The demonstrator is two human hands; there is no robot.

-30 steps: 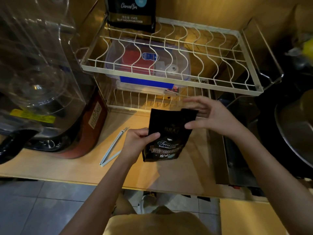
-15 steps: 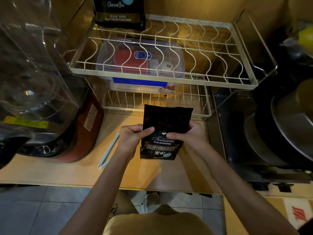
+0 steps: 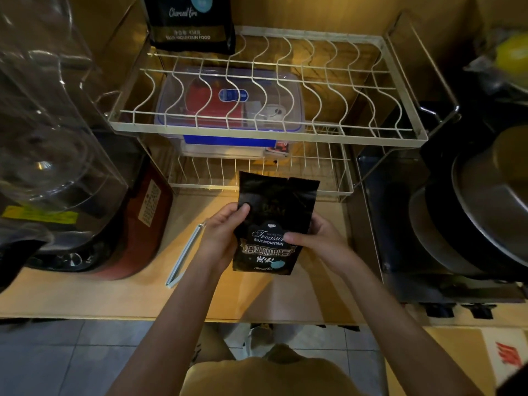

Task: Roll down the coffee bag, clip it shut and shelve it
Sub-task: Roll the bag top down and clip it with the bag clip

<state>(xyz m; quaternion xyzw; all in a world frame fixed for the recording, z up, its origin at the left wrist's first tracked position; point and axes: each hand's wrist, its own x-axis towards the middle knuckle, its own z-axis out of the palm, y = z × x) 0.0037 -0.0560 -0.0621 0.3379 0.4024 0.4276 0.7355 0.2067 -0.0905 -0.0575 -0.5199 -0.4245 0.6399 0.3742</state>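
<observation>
Here both hands hold the black coffee bag [image 3: 274, 224] upright above the wooden surface [image 3: 114, 295], in front of the wire rack [image 3: 265, 132]. The left hand [image 3: 221, 235] is closed on the bag's left edge, thumb pressed on the front just below the top. The right hand [image 3: 320, 238] grips the right side, thumb lying across the printed label and fingers wrapped behind. The bag's top is still flat and unrolled, with a small notch in its upper edge. The clip [image 3: 185, 252], a pale, long, thin bar, lies on the surface just left of the left hand, apart from it; whether it is open or latched is hard to tell from this angle. A second black bag [image 3: 190, 22] stands at the back left corner of the rack's upper tier. Under that tier, on the lower one, sits a clear box [image 3: 228, 101] with red and blue contents. A large clear appliance [image 3: 51, 124] fills the left side, with a reddish pot [image 3: 137, 232] below it. To the right, dark pans [image 3: 471, 212] are stacked beside the rack.
</observation>
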